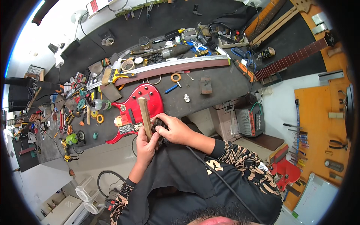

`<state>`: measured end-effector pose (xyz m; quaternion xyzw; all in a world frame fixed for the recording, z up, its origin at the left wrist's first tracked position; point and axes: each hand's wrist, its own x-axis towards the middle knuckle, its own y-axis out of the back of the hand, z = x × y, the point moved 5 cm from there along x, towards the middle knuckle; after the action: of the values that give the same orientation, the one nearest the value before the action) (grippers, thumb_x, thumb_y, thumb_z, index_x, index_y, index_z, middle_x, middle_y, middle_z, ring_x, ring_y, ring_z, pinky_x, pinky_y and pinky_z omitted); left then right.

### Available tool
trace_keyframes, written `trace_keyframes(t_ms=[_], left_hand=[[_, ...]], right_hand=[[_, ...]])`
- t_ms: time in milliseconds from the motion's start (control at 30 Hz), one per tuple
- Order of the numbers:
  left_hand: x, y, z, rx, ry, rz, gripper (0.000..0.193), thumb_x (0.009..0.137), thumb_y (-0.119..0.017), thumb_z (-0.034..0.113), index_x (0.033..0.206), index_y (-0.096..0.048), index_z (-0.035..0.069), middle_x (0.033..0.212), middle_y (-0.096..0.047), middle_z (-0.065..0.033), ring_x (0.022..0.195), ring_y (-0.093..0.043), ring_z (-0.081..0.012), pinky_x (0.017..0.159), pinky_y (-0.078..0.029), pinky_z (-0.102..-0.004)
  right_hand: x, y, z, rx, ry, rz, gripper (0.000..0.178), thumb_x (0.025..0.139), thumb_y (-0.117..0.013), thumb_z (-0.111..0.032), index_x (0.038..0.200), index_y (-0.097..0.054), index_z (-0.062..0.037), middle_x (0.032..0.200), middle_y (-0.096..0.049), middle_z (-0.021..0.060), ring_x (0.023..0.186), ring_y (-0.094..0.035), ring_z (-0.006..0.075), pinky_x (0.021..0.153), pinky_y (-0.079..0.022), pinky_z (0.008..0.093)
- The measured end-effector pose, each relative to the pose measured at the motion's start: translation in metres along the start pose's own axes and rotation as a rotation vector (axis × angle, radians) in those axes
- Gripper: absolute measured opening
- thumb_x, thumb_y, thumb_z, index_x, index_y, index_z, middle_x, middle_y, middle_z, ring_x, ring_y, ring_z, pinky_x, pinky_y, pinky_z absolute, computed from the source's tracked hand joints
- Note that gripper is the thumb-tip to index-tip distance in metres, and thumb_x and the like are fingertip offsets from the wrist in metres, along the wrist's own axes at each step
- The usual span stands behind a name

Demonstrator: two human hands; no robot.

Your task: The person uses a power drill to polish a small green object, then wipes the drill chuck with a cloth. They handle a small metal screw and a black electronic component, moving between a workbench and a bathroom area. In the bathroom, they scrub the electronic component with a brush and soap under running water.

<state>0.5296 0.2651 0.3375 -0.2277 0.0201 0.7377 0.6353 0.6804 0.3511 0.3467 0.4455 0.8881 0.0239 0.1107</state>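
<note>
My left hand point(145, 145) is closed round the lower end of a narrow wooden strip point(144, 112), which stands up in front of me. Just beside it, my right hand point(174, 130) grips a small dark object point(159, 124) between thumb and fingers; its kind is hard to make out. Both hands are close together above my dark apron, at the bench's front edge. Behind the strip lies a red electric guitar body point(153, 98) with several dark knobs and stickers. The strip and my hands cover part of it.
Across the dark workbench point(221, 90) lie a long metal ruler point(180, 64), a tape roll point(175, 77), a metal block point(205, 86) and a fretted guitar neck point(292, 59). Many tools crowd the left. A grey amplifier point(250, 122) stands below, right. A cable crosses my apron.
</note>
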Motion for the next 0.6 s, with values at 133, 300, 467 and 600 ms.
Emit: trace_keyframes(t_ms=[133,300,467,600], left_hand=[[0.018,-0.022,-0.001,0.063,-0.013,0.063,0.026,0.109,-0.07,0.009,0.13,-0.055,0.005,0.091,-0.064,0.0008,0.06,-0.054,-0.0042,0.051,-0.041,-0.0208],[0.05,-0.067,-0.004,0.027,-0.066,0.217,0.023,0.109,-0.069,0.008,0.127,-0.055,0.005,0.089,-0.065,0.0,0.056,-0.053,-0.0044,0.048,-0.04,-0.021],[0.079,-0.112,-0.007,0.057,-0.033,0.246,0.023,0.109,-0.069,0.008,0.126,-0.054,0.006,0.089,-0.063,-0.0001,0.056,-0.053,-0.0043,0.049,-0.041,-0.021],[0.099,-0.146,-0.004,0.055,-0.029,0.286,0.022,0.109,-0.069,0.008,0.126,-0.054,0.006,0.087,-0.061,0.0007,0.055,-0.052,-0.0045,0.049,-0.041,-0.0212]], right_hand=[[0.011,0.03,0.007,0.045,-0.001,-0.043,0.041,0.099,-0.069,-0.028,0.131,-0.064,-0.0022,0.108,-0.076,0.0255,0.104,-0.075,0.041,0.092,-0.058,0.0477],[0.04,0.079,0.016,0.025,-0.013,-0.186,0.041,0.102,-0.068,-0.03,0.132,-0.063,-0.0028,0.117,-0.075,0.0228,0.11,-0.074,0.0408,0.097,-0.057,0.0473],[0.056,0.137,0.032,0.004,0.036,-0.211,0.042,0.101,-0.07,-0.032,0.131,-0.064,-0.0033,0.116,-0.076,0.0259,0.108,-0.074,0.0445,0.095,-0.057,0.0498],[0.065,0.172,0.038,0.038,0.02,-0.271,0.043,0.101,-0.069,-0.033,0.132,-0.063,-0.0044,0.116,-0.075,0.0269,0.109,-0.073,0.0456,0.095,-0.057,0.0511]])
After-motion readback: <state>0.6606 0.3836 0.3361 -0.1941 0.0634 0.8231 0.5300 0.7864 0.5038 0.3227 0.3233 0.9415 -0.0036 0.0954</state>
